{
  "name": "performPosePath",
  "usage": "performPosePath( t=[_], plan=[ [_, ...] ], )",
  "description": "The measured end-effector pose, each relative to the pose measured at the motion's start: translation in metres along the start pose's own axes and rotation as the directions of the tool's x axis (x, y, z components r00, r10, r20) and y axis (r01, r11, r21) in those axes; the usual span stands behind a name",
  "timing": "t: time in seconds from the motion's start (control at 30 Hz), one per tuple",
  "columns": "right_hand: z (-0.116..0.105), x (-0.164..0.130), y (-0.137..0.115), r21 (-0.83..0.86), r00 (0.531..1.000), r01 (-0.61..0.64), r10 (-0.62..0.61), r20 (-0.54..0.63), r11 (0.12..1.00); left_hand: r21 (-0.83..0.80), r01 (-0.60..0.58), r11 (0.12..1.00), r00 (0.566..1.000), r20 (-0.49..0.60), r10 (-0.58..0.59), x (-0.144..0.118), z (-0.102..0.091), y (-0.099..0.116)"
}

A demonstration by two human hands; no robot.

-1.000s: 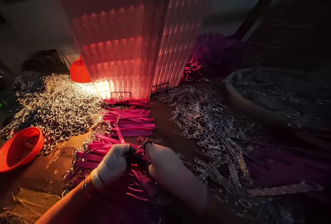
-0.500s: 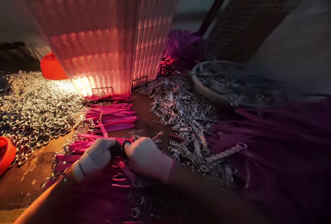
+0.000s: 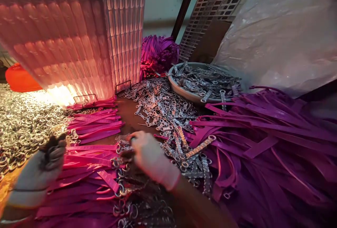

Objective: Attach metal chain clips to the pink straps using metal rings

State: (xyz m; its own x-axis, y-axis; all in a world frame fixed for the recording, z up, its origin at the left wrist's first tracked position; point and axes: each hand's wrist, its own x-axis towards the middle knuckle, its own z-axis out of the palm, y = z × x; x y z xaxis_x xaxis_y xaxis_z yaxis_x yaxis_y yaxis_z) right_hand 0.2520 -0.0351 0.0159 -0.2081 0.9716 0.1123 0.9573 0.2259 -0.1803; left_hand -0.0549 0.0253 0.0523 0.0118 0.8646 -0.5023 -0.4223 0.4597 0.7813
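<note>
the person's gloved hands above a worktop (image 3: 131,117), seen from the head camera. the left hand (image 3: 40,171), at lower left, wears a pale glove with darkened fingers; these are curled, but shadow and blur hide the palm, so whether they grasp anything cannot be told. it lies just beside the near stack of magenta straps (image 3: 89,177), which run roughly side by side between the two hands, with metal rings (image 3: 122,189) clustered at their right-hand ends. the right hand (image 3: 152,157), also gloved, reaches in over the upper part of these rings with its fingers bent inward; the fingertips are partly hidden, and whether they are clenched on a ring cannot be told. a smaller bundle of straps (image 3: 96,129) lies beyond the near stack. at left, a broad pile of rings (image 3: 23,126) is brightly lit beneath a red shade (image 3: 22,78). ribbed translucent panels (image 3: 60,52) stand upright behind the bundle. to the right of the right hand, ring-ended metal strips (image 3: 168,108) are scattered up to a basin (image 3: 184,96) filled with similar pieces. a large heap of purple straps (image 3: 273,147) occupies the right side, below a plastic sheet (image 3: 281,34).
</note>
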Motion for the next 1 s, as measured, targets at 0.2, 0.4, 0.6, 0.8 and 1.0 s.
performPosePath(
  t=[0.2, 0.4, 0.6, 0.8, 1.0],
  plan=[
    [0.001, -0.013, 0.113, -0.36, 0.721, -0.639, 0.693, 0.026, 0.679, -0.286, 0.394, 0.873, 0.886, 0.37, -0.279, 0.021, 0.059, -0.054],
    [0.025, -0.022, 0.133, -0.376, 0.788, -0.563, 0.615, 0.024, 0.736, -0.15, 0.449, 0.881, 0.812, 0.481, -0.332, 0.017, 0.07, -0.074],
    [0.029, -0.013, 0.087, 0.178, 0.869, -0.461, 0.483, -0.109, 0.87, 0.022, 0.194, 0.981, 0.892, 0.412, -0.186, 0.015, 0.055, -0.086],
    [0.009, 0.013, -0.026, 0.727, 0.992, -0.07, 0.124, -0.02, 0.683, 0.163, -0.031, 0.986, 0.878, 0.477, -0.051, -0.01, 0.061, -0.088],
    [0.002, 0.033, -0.062, 0.827, 0.987, -0.012, -0.124, 0.099, 0.562, 0.204, -0.274, 0.94, 0.839, 0.529, 0.13, -0.013, 0.054, -0.086]
  ],
)
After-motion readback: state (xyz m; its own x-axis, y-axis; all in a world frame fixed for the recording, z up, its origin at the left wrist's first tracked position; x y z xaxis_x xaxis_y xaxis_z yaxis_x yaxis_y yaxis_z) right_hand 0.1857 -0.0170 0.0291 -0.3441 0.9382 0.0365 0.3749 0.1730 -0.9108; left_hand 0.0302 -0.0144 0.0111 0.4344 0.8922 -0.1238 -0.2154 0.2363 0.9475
